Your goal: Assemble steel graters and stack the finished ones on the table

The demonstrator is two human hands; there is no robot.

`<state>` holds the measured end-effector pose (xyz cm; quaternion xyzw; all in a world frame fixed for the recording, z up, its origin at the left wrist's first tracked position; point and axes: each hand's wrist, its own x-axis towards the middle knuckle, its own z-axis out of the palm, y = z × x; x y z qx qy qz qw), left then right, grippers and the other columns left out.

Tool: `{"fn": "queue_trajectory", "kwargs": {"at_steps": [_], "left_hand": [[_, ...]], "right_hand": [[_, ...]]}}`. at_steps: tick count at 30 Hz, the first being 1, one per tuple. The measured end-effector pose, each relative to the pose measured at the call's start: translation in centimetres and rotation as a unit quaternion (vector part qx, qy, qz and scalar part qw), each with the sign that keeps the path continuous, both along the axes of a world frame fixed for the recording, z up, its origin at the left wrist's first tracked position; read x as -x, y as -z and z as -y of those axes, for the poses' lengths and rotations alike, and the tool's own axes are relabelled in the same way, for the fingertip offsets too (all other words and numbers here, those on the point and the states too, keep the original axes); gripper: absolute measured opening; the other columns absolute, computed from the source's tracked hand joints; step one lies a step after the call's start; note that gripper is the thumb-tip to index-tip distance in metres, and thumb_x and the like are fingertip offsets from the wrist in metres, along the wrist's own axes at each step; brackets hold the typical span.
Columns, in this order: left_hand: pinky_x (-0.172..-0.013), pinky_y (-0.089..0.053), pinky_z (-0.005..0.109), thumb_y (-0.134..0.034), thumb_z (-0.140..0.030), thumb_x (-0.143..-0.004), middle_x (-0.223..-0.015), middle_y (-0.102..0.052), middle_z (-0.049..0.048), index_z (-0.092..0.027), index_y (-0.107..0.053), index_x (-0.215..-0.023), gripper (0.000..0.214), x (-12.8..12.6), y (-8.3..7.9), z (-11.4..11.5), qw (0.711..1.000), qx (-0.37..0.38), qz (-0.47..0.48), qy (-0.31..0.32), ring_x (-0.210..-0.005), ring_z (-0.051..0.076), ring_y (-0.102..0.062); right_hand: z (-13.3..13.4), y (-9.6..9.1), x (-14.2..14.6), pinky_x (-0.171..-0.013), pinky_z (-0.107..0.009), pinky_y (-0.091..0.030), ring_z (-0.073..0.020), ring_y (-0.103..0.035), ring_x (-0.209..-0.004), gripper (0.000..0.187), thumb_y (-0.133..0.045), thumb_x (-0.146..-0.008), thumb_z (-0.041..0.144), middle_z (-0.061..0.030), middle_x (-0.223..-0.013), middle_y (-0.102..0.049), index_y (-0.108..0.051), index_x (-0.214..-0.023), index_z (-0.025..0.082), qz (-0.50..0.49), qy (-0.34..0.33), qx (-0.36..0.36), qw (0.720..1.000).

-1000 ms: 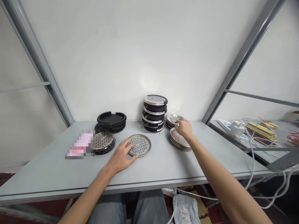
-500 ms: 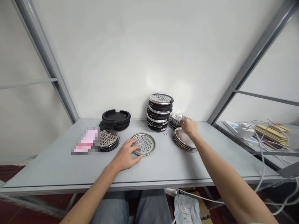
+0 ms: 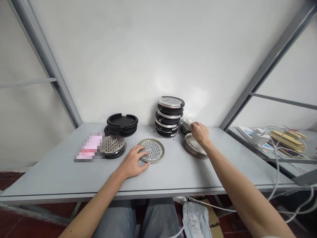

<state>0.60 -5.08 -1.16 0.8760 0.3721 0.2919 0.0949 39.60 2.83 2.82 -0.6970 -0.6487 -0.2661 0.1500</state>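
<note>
My left hand [image 3: 135, 162] lies at the left side of a round metal grater plate [image 3: 155, 150], fingers spread, with fingertips over its rim and holed face. My right hand [image 3: 200, 132] reaches to the right edge of a low stack topped by a shiny, rough-textured metal disc or dish [image 3: 187, 123]. Its fingertips are pinched together there; what lies between them is hidden. Just below that hand is a pile of smooth round metal lids or trays [image 3: 194, 144]. A small wire ring [image 3: 174, 139] rests on the table between the grater plate and this pile.
Behind the grater plate stands a tall stack of black holders and metal discs [image 3: 170, 115] with wire rings hanging from its side. Black round holders [image 3: 122, 123], perforated discs [image 3: 114, 145] and a blurred pink item [image 3: 90, 145] are left. Cables [image 3: 277, 165] hang at right.
The view has shifted slightly. My right hand stays by the textured stack, its fingers hardly moved. My left hand remains at the grater plate.
</note>
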Motion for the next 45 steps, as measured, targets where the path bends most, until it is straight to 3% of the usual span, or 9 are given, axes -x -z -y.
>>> {"fn": "queue_trajectory", "kwargs": {"at_steps": [7, 14, 18, 22, 26, 32, 37, 40, 45], "left_hand": [[-0.109, -0.038, 0.047, -0.067, -0.032, -0.077, -0.137, -0.05, 0.0103, -0.022, -0.057, -0.124, 0.049, -0.2, -0.4, 0.5, 0.998, -0.041, -0.023, 0.033, -0.129, 0.03, -0.043], [-0.107, -0.038, 0.049, -0.063, -0.037, -0.081, -0.131, -0.052, 0.0137, -0.018, -0.053, -0.125, 0.049, -0.2, 0.3, -0.2, 0.999, -0.017, 0.012, -0.044, -0.126, 0.031, -0.045], [-0.106, -0.038, 0.05, -0.062, -0.038, -0.082, -0.128, -0.053, 0.0145, -0.016, -0.055, -0.121, 0.045, -0.1, 0.8, -0.7, 0.996, -0.028, 0.038, -0.077, -0.125, 0.031, -0.045], [-0.107, -0.038, 0.048, -0.063, -0.038, -0.081, -0.128, -0.052, 0.0143, -0.016, -0.061, -0.112, 0.038, 0.0, 1.1, -0.8, 0.994, -0.043, 0.043, -0.096, -0.125, 0.031, -0.045], [-0.105, -0.04, 0.049, -0.065, -0.04, -0.079, -0.123, -0.057, 0.0129, -0.017, -0.065, -0.105, 0.034, 0.0, 1.0, -0.7, 0.993, -0.042, 0.047, -0.097, -0.123, 0.032, -0.047], [-0.098, -0.042, 0.05, -0.064, -0.036, -0.08, -0.1, -0.069, 0.0082, -0.019, -0.068, -0.1, 0.026, 0.1, 0.0, 0.1, 0.997, -0.039, 0.032, -0.066, -0.108, 0.03, -0.055], [-0.089, -0.048, 0.041, -0.063, -0.034, -0.081, -0.098, -0.068, 0.0073, -0.021, -0.065, -0.111, 0.033, 0.9, -1.4, 1.5, 0.996, 0.026, 0.034, 0.074, -0.095, 0.024, -0.059], [-0.09, -0.047, 0.042, -0.062, -0.029, -0.08, -0.095, -0.07, 0.0058, -0.021, -0.065, -0.109, 0.03, 0.9, -1.8, 1.9, 0.992, 0.029, 0.041, 0.113, -0.092, 0.023, -0.06], [-0.1, -0.042, 0.049, -0.066, -0.031, -0.077, -0.118, -0.064, 0.0097, -0.022, -0.063, -0.115, 0.039, 0.3, -1.1, 1.4, 0.997, -0.011, 0.04, 0.062, -0.115, 0.03, -0.053]], "right_hand": [[0.2, -0.1, 0.4, -0.071, -0.028, -0.039, -0.0207, -0.06, -0.088, 0.021, -0.047, -0.086, 0.017, -0.008, -0.095, -0.068, -0.068, -0.086, 0.018, -0.032, -0.003, 0.043, 0.999], [1.3, -0.7, 1.1, -0.082, -0.033, -0.044, -0.0257, -0.058, -0.103, 0.024, -0.048, -0.085, 0.02, -0.0088, -0.105, -0.068, -0.068, -0.099, 0.018, -0.097, -0.026, 0.051, 0.994], [5.4, -0.4, 4.8, -0.093, -0.036, -0.043, -0.025, -0.056, -0.108, 0.029, -0.043, -0.088, 0.021, -0.01, -0.11, -0.066, -0.065, -0.107, 0.017, -0.165, -0.102, -0.025, 0.981], [10.8, 1.5, 10.6, -0.098, -0.04, -0.042, -0.0254, -0.055, -0.111, 0.03, -0.045, -0.09, 0.027, -0.0095, -0.12, -0.062, -0.064, -0.113, 0.021, -0.142, -0.301, 0.101, 0.938], [13.3, 3.1, 14.1, -0.099, -0.043, -0.043, -0.0277, -0.051, -0.118, 0.039, -0.047, -0.092, 0.036, -0.0116, -0.129, -0.057, -0.056, -0.126, 0.02, -0.151, -0.318, 0.153, 0.923], [11.9, 3.8, 14.0, -0.102, -0.046, -0.04, -0.0294, -0.047, -0.124, 0.042, -0.043, -0.095, 0.039, -0.0137, -0.132, -0.056, -0.056, -0.128, 0.017, -0.156, -0.257, 0.161, 0.94], [9.1, 4.5, 12.4, -0.104, -0.046, -0.039, -0.0282, -0.048, -0.126, 0.043, -0.037, -0.096, 0.029, -0.0148, -0.141, -0.049, -0.051, -0.135, 0.017, -0.178, -0.287, 0.179, 0.924], [8.0, 4.7, 12.3, -0.104, -0.044, -0.041, -0.0266, -0.051, -0.124, 0.039, -0.039, -0.094, 0.022, -0.0145, -0.138, -0.051, -0.059, -0.127, 0.018, -0.213, -0.301, 0.171, 0.914], [7.4, 4.5, 13.7, -0.102, -0.041, -0.043, -0.0258, -0.054, -0.12, 0.039, -0.041, -0.087, 0.013, -0.0139, -0.131, -0.057, -0.066, -0.118, 0.016, -0.248, -0.281, 0.157, 0.914]]}}
